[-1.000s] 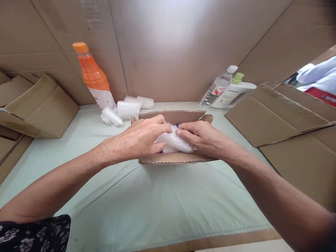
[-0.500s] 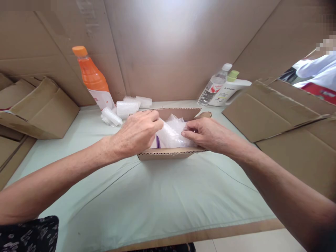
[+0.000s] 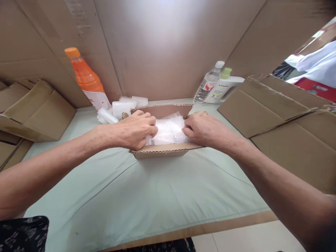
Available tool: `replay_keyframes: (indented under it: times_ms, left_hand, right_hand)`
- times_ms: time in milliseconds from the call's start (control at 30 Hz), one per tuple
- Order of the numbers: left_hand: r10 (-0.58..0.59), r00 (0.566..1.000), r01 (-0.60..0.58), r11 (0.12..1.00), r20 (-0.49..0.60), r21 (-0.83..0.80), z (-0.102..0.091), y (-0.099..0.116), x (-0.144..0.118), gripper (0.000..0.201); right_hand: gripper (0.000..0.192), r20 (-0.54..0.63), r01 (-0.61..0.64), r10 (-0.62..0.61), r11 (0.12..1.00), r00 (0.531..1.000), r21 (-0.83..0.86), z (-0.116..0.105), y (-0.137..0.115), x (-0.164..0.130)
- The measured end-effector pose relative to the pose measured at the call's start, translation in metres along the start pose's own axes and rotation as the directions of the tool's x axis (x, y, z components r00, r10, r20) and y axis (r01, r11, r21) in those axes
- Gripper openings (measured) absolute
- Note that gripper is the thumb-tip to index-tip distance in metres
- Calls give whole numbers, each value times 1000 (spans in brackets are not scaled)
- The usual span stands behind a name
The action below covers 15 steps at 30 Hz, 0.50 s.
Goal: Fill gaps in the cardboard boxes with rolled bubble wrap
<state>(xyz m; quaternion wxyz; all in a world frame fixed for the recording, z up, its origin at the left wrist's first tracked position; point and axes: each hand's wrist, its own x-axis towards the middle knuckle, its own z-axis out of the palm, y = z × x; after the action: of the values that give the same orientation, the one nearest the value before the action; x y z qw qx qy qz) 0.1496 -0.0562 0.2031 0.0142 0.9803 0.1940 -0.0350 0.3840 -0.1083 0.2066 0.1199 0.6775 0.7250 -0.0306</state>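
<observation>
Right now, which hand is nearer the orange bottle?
Left. The left hand rests at the small box's left end, below-right of the orange bottle; the right hand is at the box's far end.

- Left hand [image 3: 133, 128]: bare, no ring, no glove, no watch or band at the wrist; knuckles and tendons stand out under creased skin.
- Right hand [image 3: 203, 130]: bare too, no jewellery, the back lined with fine wrinkles.
- Both forearms: uncovered along all of their visible length, no sleeve or cuff on them.
- Garment [image 3: 22, 233]: at the near left corner, a patch of black fabric printed with a small pale grey-white floral pattern; only this corner of it shows.
</observation>
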Motion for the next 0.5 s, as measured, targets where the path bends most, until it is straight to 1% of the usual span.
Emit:
replay_keyframes:
  times_ms: [67, 200, 333, 433, 500]
  left_hand:
    - [-22, 1000, 22, 1000, 7, 12, 0, -2, -9, 23]
    - [-25, 997, 28, 999, 78, -42, 0, -8, -24, 26]
    - [-41, 998, 49, 987, 53, -155, 1, -11, -34, 35]
    - [-75, 996, 80, 983, 41, -166, 0, -8, -37, 34]
    - [-97, 995, 97, 985, 8, -142, -2, -5, -36, 32]
  right_hand:
    - [23, 13, 3, -3, 999, 1000, -32, 1, -1, 1]
    - [20, -4, -9, 9, 996, 1000, -84, 2, -2, 1]
    - [17, -41, -47, 44, 995, 998, -84, 4, -2, 3]
    - [12, -132, -66, 58, 996, 990, -53, 4, -2, 1]
    - [7, -236, -63, 59, 998, 970, -10, 2, -4, -3]
